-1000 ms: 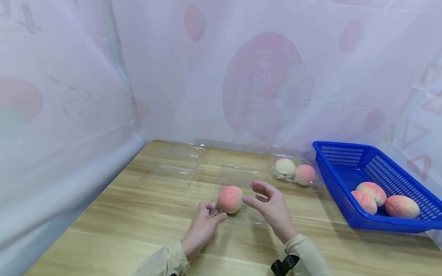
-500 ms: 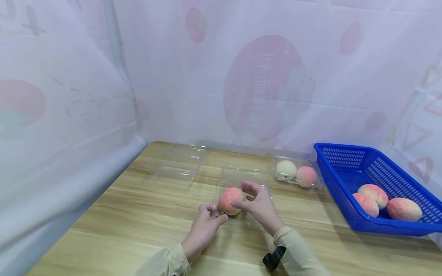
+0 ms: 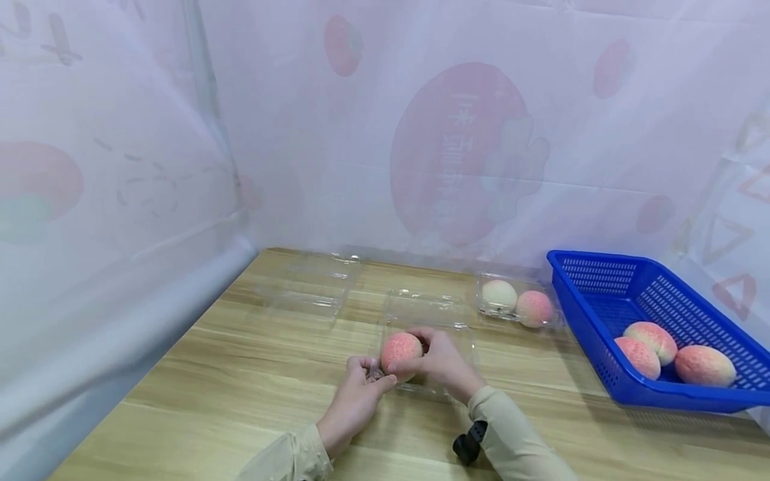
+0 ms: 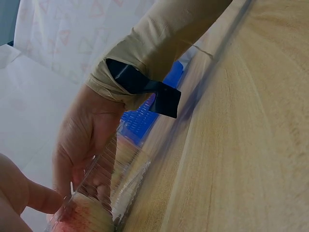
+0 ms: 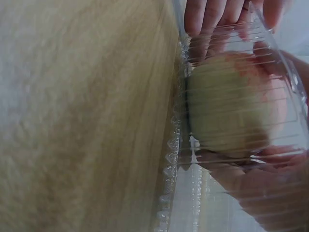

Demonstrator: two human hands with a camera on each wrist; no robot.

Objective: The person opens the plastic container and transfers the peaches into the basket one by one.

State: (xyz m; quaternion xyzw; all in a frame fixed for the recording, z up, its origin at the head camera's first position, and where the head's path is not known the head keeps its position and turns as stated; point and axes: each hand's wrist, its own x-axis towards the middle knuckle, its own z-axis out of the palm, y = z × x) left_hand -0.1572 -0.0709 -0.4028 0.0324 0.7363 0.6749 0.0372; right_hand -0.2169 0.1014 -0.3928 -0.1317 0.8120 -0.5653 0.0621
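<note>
A clear plastic clamshell box (image 3: 451, 334) lies unfolded on the wooden table in front of me. Inside its near-left part sits a pink and cream peach (image 3: 400, 351), seen also through the ribbed wall in the right wrist view as a pale peach (image 5: 227, 104). My right hand (image 3: 442, 364) grips this peach from the right, thumb at the near side and fingers behind it. With thumb and fingers my left hand (image 3: 355, 397) pinches the box's near-left edge, close beside the fruit. In the left wrist view the peach (image 4: 87, 217) is partly cut off.
Another unfolded clear box (image 3: 309, 287) lies at the back left. At the back right, a clear box (image 3: 496, 310) contains two peaches (image 3: 534, 308). A blue perforated basket (image 3: 601, 361) on the right holds three peaches (image 3: 704, 365). White printed sheets hang behind and left.
My right hand has moved left and down onto the peach and now grips it. The peach has shifted slightly left. My left hand stays at the box edge.
</note>
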